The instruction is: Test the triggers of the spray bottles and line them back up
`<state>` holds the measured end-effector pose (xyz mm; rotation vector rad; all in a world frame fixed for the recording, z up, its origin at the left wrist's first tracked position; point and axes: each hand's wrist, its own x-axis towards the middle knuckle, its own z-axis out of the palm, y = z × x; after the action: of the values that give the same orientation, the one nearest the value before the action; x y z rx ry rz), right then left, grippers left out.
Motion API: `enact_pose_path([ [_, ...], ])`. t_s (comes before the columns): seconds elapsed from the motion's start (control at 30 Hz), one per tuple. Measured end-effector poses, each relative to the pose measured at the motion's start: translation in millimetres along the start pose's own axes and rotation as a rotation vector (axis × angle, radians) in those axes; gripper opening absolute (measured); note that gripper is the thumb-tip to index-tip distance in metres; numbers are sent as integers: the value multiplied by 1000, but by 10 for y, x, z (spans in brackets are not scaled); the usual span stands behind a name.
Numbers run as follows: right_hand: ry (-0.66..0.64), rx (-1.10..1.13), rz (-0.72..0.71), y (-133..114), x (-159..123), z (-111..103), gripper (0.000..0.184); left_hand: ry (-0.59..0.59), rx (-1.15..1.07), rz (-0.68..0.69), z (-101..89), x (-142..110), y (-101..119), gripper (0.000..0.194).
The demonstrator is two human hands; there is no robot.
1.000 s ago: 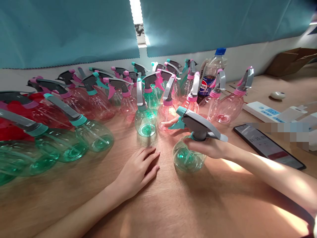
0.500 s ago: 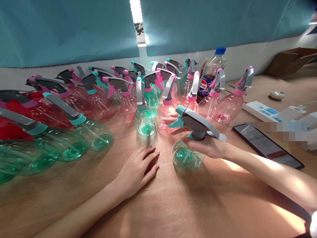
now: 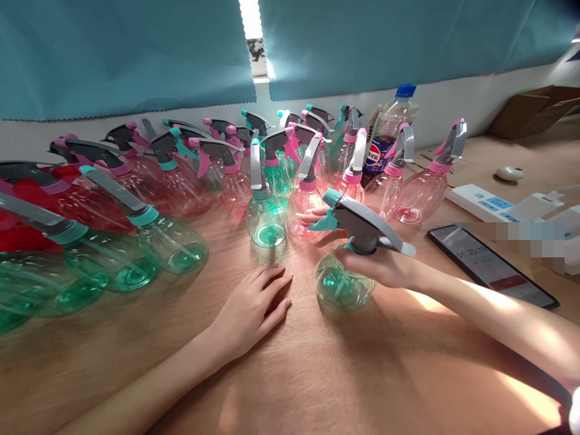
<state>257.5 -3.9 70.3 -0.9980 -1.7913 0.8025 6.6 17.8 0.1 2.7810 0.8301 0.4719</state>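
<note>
A clear green spray bottle (image 3: 344, 287) with a grey and teal trigger head stands on the wooden table, slightly tilted. My right hand (image 3: 385, 266) is around its neck, thumb on the near side; the fingers pass behind and their tips reach out to the left, under the teal trigger. Palm down on the table to its left lies my left hand (image 3: 254, 305), fingers loosely spread, holding nothing. Just beyond my hands are another green spray bottle (image 3: 267, 226) and a pink spray bottle (image 3: 304, 211), both upright.
Many pink and green spray bottles crowd the left and back, one green spray bottle (image 3: 174, 248) nearest on the left. At the right are a cola bottle (image 3: 392, 124), a phone (image 3: 492, 263), a power strip (image 3: 483, 202), a white earbud case (image 3: 509, 174) and a cardboard box (image 3: 528, 112).
Almost nothing differs. The view has shifted very slightly, while both hands and the green spray bottle keep their places.
</note>
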Motion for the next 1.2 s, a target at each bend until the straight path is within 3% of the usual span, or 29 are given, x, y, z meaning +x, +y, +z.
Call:
enact_pose_path([
  [0.63,34,-19,7,0,2,6,58,-4,-7,-4,-6,7,10,35],
  [1.0,5,16,0,19,-8,-13,69,4,2,-2,-7,15,5,35],
  [1.2,0,37,-27,7,13,-5,60,-8,7,10,-1,14,-7,36],
])
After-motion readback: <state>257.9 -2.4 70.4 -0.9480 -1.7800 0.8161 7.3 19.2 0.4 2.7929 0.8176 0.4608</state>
